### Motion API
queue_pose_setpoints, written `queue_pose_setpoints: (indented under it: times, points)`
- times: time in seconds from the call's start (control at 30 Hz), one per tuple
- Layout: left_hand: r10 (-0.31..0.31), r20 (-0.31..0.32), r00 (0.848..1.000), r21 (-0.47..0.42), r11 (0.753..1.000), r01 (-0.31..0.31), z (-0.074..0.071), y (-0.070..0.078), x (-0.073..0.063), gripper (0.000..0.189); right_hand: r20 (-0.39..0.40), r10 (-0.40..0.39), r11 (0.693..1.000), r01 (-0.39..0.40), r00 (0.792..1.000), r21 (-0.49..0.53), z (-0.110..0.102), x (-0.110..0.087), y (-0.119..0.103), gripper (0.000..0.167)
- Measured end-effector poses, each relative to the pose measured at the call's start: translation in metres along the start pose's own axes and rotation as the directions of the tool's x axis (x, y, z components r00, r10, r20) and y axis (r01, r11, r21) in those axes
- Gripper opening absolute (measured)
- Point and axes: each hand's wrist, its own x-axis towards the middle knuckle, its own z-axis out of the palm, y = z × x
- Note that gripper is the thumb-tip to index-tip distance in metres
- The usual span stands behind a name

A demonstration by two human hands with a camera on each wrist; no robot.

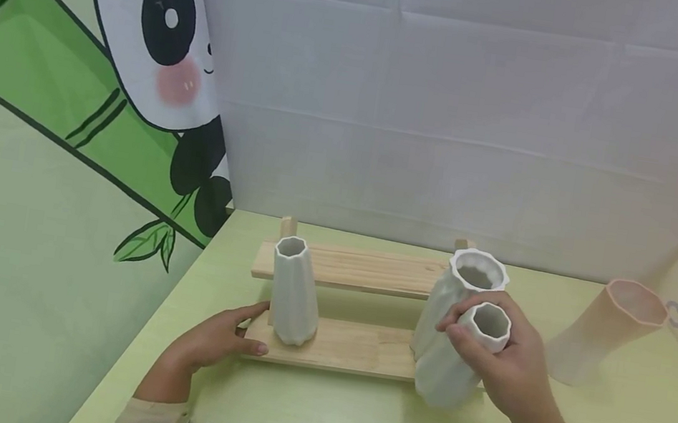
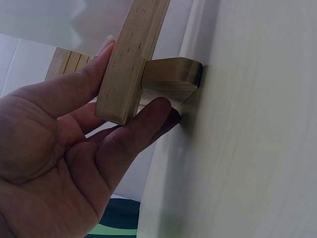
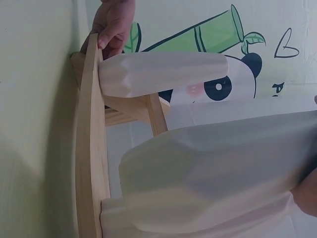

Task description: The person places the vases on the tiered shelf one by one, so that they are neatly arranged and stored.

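Observation:
A two-tier wooden shelf (image 1: 359, 348) stands on the table. My left hand (image 1: 213, 338) grips the left end of its lower board, the thumb on one face and fingers on the other in the left wrist view. Near that end a slim white ribbed vase (image 1: 295, 292) stands upright on the lower board. My right hand (image 1: 515, 370) holds another slim white vase (image 1: 449, 375) near its mouth, tilted. Its base is at the lower board's front edge, apart from the board in the right wrist view. Behind it stands a wider white vase (image 1: 438, 312), partly hidden.
To the right on the table, a pink-and-white vase (image 1: 598, 335) appears leaning. The shelf's upper board (image 1: 376, 272) lies farther back. A white sheet (image 1: 442, 125) hangs behind, and a panda-print cloth (image 1: 22, 196) covers the left side.

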Motion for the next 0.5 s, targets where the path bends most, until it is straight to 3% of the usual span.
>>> queue_pose_setpoints:
  times: [0.3, 0.5]
  points:
    - [-0.012, -0.009, 1.0, 0.002, 1.0, 0.012, 0.001, -0.001, 0.0, 0.09, 0.031, -0.044, 0.999, 0.044, 0.999, -0.022, 0.013, 0.008, -0.001, 0.027]
    - [-0.006, -0.002, 1.0, -0.011, 1.0, 0.006, 0.002, 0.0, 0.001, 0.091, 0.051, -0.003, 0.998, 0.005, 0.999, -0.055, 0.021, 0.016, -0.004, 0.03]
